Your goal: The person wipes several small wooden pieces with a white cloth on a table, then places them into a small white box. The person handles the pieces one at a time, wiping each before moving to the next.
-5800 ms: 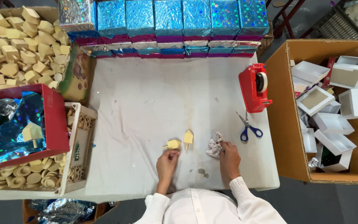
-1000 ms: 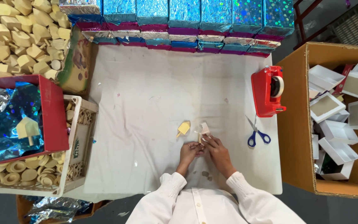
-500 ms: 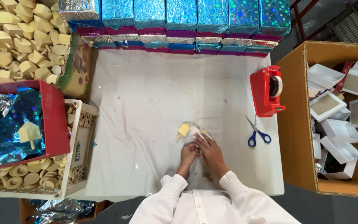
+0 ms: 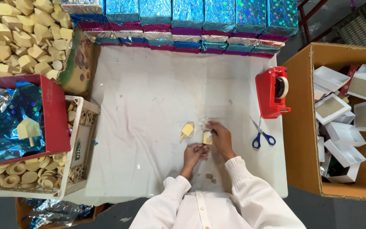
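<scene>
On the white table [image 4: 149, 97], my right hand [image 4: 221, 138] grips a small pale wooden piece [image 4: 207, 137] wrapped in thin clear film. My left hand [image 4: 195, 153] sits just below it, fingers curled and pinching a trailing bit of that film. A second pale wooden piece [image 4: 187, 129], shaped like a little house on a stick, lies loose on the table just to the upper left of my hands.
Blue-handled scissors [image 4: 261, 135] and a red tape dispenser [image 4: 272, 91] lie right of my hands. A cardboard box of white trays [image 4: 344, 118] stands at the far right. Shiny blue boxes [image 4: 191, 21] line the back. Wooden pieces fill the crate [image 4: 81, 148] and bins at left.
Both hands came together over one wooden piece and its film. They shifted slightly right and forward; the other wooden piece stays on the table.
</scene>
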